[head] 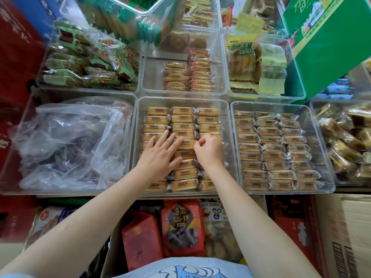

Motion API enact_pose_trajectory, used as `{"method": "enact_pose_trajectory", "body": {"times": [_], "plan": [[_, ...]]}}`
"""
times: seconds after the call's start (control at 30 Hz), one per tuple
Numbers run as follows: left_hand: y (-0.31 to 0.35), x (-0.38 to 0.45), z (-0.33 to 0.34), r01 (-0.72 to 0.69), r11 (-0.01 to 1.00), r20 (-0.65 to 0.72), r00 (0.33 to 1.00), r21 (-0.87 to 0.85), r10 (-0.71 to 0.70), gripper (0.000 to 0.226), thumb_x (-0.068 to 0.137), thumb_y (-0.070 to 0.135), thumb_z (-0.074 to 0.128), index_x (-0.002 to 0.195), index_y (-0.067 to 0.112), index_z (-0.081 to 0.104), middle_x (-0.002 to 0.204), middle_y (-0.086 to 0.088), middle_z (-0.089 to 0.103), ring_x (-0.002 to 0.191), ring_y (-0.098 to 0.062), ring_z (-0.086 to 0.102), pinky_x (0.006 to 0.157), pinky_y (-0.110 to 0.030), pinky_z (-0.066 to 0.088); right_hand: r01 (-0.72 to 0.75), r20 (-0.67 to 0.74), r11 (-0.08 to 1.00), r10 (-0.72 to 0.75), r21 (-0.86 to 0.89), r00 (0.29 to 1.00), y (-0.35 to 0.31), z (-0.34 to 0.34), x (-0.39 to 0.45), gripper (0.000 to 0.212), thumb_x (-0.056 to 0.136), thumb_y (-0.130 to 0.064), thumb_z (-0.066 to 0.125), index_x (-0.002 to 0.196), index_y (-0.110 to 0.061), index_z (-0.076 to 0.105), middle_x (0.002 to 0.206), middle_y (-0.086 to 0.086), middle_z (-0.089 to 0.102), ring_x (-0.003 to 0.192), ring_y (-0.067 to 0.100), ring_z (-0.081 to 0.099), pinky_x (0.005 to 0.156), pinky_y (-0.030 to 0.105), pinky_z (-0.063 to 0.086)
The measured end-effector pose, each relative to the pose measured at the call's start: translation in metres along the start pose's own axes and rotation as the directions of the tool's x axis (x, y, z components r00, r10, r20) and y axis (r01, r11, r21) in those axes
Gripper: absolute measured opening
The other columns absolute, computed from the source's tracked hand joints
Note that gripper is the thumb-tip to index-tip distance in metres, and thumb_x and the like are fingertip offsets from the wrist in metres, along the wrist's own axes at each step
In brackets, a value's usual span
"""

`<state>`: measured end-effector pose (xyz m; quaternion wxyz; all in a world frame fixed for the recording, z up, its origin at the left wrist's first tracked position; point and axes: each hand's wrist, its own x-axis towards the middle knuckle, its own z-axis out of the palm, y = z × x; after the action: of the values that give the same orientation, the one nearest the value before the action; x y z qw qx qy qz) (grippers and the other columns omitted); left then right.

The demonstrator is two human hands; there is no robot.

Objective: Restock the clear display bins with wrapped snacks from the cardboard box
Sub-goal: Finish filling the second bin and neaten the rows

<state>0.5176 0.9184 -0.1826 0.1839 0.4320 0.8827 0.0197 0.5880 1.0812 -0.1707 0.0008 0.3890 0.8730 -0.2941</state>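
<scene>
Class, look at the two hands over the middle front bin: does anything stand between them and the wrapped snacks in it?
Nothing visible does. The left hand lies flat with straight fingers on the wrapped snacks in the middle bin, and the right hand pinches at a wrapper there.

My left hand lies flat, fingers straight, on the wrapped biscuits filling the clear bin under both hands. Just right of it, my right hand curls, fingertips pinching at a wrapper edge beside my left fingertips. Right of that grip sits another bin of the same biscuits; left, a bin with a crumpled plastic bag.
</scene>
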Motion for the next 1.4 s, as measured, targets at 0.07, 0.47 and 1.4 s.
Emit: {"method": "enact_pose_trajectory", "body": {"times": [0.07,0.47,1.4], "plan": [[0.000,0.000,0.001,0.006,1.000,-0.001,1.000,0.007,-0.006,0.068,0.101,0.065,0.016,0.160,0.036,-0.004,0.169,0.002,0.000,0.155,-0.020,-0.011,0.125,-0.048,0.001,0.005,-0.018,1.000,-0.005,-0.021,1.000,-0.001,0.002,-0.002,0.016,0.093,-0.021,0.059,0.080,-0.013,0.062,0.089,-0.002,0.061,0.077,0.018,0.058,0.066,0.032,0.052],[-0.007,0.005,0.014,-0.014,0.999,0.013,1.000,0.037,0.014,0.078,0.095,0.076,0.001,0.159,0.032,-0.009,0.166,0.012,-0.014,0.150,-0.021,-0.028,0.124,-0.052,-0.009,-0.017,-0.011,0.996,0.016,-0.087,1.000,-0.003,0.010,0.001,0.016,0.096,-0.023,0.057,0.082,-0.016,0.061,0.089,-0.005,0.058,0.075,0.016,0.055,0.057,0.026,0.038],[0.019,-0.051,0.011,0.037,0.999,0.046,0.998,0.020,-0.038,0.092,0.085,0.068,-0.018,0.161,0.025,0.011,0.168,0.008,0.004,0.153,-0.015,-0.017,0.123,-0.050,-0.008,0.010,0.201,0.993,0.015,-0.121,0.980,0.007,-0.007,-0.022,0.009,0.090,-0.021,0.061,0.082,-0.020,0.065,0.081,-0.005,0.065,0.079,0.018,0.062,0.070,0.036,0.056]]}}
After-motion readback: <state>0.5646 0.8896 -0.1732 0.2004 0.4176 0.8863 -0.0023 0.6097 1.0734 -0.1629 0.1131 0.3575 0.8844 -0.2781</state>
